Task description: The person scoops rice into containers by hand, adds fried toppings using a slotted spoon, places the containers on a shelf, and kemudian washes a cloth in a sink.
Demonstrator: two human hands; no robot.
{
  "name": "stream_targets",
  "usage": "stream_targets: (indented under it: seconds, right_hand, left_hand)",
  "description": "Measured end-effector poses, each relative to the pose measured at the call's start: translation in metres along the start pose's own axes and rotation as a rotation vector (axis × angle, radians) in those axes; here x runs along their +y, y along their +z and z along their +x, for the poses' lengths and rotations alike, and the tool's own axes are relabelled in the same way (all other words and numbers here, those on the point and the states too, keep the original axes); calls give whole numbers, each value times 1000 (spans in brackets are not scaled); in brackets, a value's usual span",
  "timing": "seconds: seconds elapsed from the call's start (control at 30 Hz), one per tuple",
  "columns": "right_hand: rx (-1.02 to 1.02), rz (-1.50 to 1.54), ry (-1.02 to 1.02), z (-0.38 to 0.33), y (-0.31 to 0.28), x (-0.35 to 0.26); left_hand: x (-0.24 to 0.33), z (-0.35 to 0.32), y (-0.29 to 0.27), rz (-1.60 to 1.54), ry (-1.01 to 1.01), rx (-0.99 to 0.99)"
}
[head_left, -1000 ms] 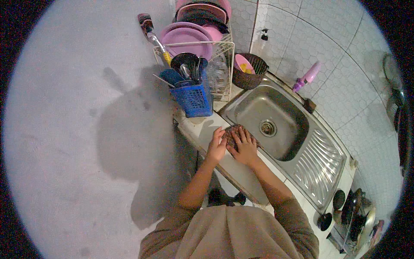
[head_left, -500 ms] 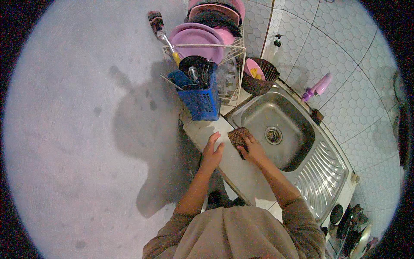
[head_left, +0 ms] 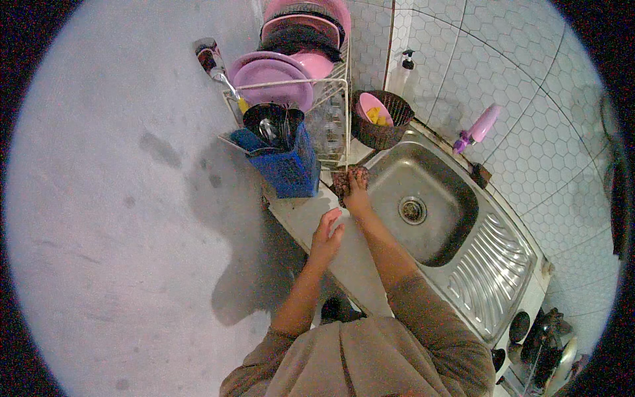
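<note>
Under the fingers of my right hand is a brown patterned cloth, pressed onto the counter beside the sink's far left corner. My left hand hovers over or rests lightly on the pale counter, its fingers apart and nothing in it. Just ahead of the left hand stands a blue perforated basket filled with dark utensils. The metal sink, with a round drain, lies to the right of my right forearm.
A white wire dish rack holds purple plates and pink bowls. Near the sink's far corner sits a dark woven basket with a pink bowl inside. Behind it is a pump bottle. A purple-covered tap rises at the right.
My right hand has slid the cloth away from me and leftward along the sink's edge, up to the dish rack. The left hand stays open, nearly in place. The view has shifted slightly.
</note>
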State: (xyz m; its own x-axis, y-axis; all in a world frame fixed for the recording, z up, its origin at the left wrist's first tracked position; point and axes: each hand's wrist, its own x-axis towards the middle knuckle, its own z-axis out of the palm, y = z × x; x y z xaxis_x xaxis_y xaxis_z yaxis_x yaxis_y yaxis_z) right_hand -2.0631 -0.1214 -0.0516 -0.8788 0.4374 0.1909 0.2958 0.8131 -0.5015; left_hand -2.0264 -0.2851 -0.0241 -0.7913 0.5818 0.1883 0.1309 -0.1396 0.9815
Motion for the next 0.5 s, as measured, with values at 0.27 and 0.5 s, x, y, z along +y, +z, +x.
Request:
stream_targets:
  seconds: [0.27, 0.5]
  right_hand:
    - [-297, -80, 54, -36, -51, -3]
    - [-360, 45, 315, -179, -105, 66]
  left_hand:
    - [1, -8, 18, 11, -22, -96]
    - [33, -6, 81, -103, -73, -263]
